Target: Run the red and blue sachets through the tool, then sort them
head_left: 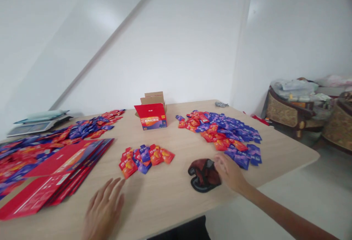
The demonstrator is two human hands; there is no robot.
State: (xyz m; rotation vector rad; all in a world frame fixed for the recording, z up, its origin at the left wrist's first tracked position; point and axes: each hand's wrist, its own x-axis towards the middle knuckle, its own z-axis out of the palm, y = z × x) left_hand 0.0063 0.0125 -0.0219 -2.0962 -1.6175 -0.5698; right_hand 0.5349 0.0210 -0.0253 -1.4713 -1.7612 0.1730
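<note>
Left hand (103,208) lies flat, fingers spread; right hand (229,174) touches a dark red-and-black fabric pad (202,177), grip unclear. Dragging it might scatter neighbouring red-and-purple foil sachets (233,133).

Head view, down across table (170,196)

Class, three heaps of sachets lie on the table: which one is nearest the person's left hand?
The small middle heap, just beyond the left hand; the bigger left heap and right heap lie farther off.
</note>
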